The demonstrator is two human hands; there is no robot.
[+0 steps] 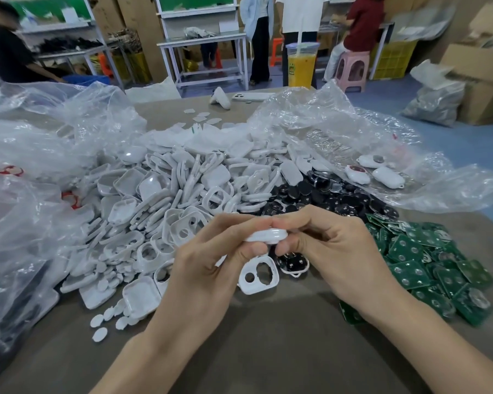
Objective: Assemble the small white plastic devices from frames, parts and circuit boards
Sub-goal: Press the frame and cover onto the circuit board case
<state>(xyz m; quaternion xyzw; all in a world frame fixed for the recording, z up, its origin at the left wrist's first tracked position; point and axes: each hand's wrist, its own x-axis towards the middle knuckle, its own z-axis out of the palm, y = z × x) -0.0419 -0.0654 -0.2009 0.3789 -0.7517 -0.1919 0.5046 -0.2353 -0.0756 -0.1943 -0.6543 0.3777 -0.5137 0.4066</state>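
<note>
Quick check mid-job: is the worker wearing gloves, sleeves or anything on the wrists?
No. The left hand and right hand are bare, with no gloves or rings visible. The forearms are uncovered down to the frame edge: no sleeves, watch or wristband in view.

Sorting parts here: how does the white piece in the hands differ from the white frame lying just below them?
The white piece is pinched between the left hand and the right hand, seen edge-on; the white frame lies flat on the table. The white frame shows two openings, one round, one larger; the white piece shows none from this angle. Both are white plastic with rounded corners.
</note>
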